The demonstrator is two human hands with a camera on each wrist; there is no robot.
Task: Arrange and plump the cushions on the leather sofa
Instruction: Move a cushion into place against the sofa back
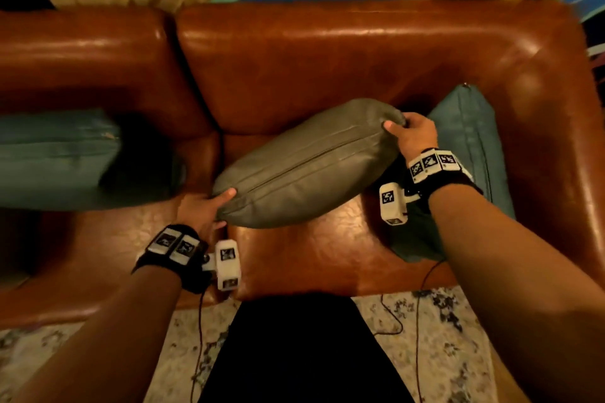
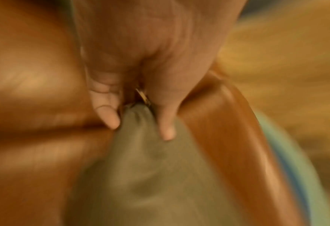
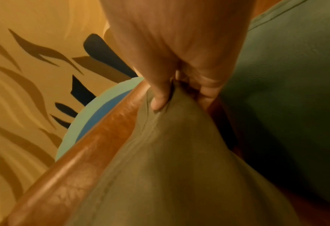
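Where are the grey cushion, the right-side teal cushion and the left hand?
grey cushion (image 1: 307,167), head view, middle of its seamed edge.
right-side teal cushion (image 1: 471,127), head view, upper face.
left hand (image 1: 203,209), head view, back of hand.

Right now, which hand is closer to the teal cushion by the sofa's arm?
The right hand. It grips the grey cushion's far corner, right beside the teal cushion. The left hand grips the grey cushion's opposite corner, farther away.

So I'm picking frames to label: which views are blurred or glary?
Head view: mostly sharp, glare streaks on the leather sofa, edges bowed by the wide lens. Left wrist view: heavy motion blur, though the left hand pinching the grey cushion reads. Right wrist view: milder blur, warm cast.
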